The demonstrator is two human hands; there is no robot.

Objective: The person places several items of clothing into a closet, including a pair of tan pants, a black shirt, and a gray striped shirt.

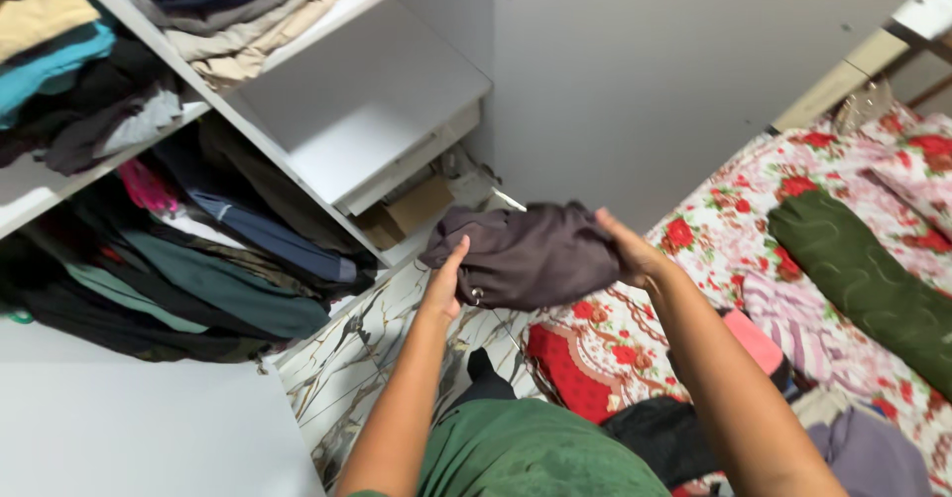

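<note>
Holding a folded dark grey-brown garment (526, 254) at centre frame, the left hand (443, 284) and right hand (630, 252) clasp its two ends. Folded clothes (188, 259) already fill the shelves at upper left; more lie on the floral bedspread (714, 229) at right. A brown cardboard box (402, 214) sits under the bare white shelf (367, 110).

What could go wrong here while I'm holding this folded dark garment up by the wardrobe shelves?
The dark folded garment is only pinched between the left hand and right hand, so it may unfold or slip. The clothes stacks on the shelves sit loose and crowded; pushing more in could topple them.
</note>
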